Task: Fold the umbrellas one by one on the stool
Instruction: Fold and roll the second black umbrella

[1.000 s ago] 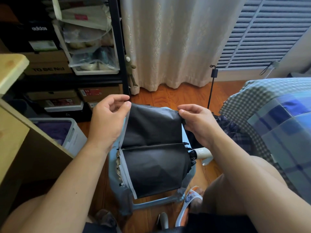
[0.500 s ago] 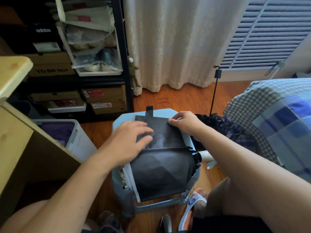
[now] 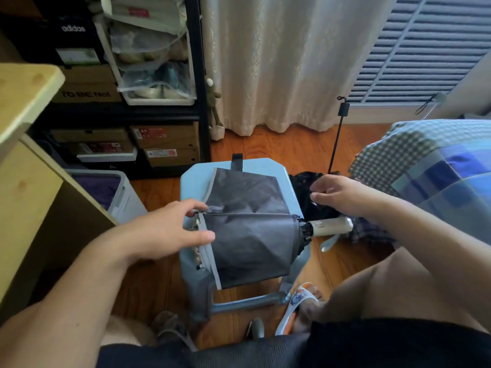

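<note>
A dark grey folding umbrella (image 3: 247,229) with a pale grey hem lies flat on the light blue stool (image 3: 195,181). Its cream handle (image 3: 332,226) sticks out past the stool's right edge, and its black strap (image 3: 236,162) points away from me. My left hand (image 3: 164,232) is at the canopy's left edge, fingers straight, thumb and fingertips touching the hem. Off the stool's right side, my right hand (image 3: 340,195) hovers with relaxed fingers and holds nothing. A second, dark checked umbrella (image 3: 316,203) lies on the floor under that hand.
A wooden desk (image 3: 24,166) stands at the left with a white bin (image 3: 125,195) beside it. A black shelf of shoe boxes (image 3: 164,144) is behind the stool. A checked blanket (image 3: 430,171) is at the right. My knees and slippered foot (image 3: 300,301) flank the stool.
The lifted canopy panel has been laid flat on the stool. My right hand let go and moved off to the right. My left hand slid back to the canopy's left edge.
</note>
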